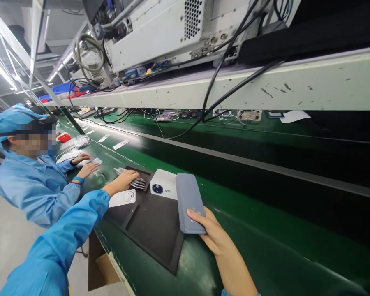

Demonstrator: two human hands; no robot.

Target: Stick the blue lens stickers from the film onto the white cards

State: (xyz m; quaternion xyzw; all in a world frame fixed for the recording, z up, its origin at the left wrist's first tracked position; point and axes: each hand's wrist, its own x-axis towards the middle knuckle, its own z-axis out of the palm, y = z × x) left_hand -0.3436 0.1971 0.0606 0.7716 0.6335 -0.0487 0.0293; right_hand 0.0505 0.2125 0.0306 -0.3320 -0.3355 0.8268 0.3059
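My right hand (214, 230) grips grey-blue phone back covers (189, 197); the lower edge looks layered. The thumb lies across the front near small holes, and the fingers are behind. Farther left, my left hand (125, 181) is closed around a fanned stack of thin pale panels (138, 183) at the far end of a black tray (157, 230). Beside the grey-blue covers, a white phone back cover (165, 183) with a dark round camera area overlaps the tray. Under my left wrist lies another white panel (123, 198) with a round camera cutout.
A co-worker (33, 172) in blue works at the left with both hands on the green bench (197, 263). Thin white strips (121, 144) lie farther along. Overhead runs a shelf (265, 88) with equipment, and black cables (209, 94) hang from it. An open cardboard box (103, 267) stands below.
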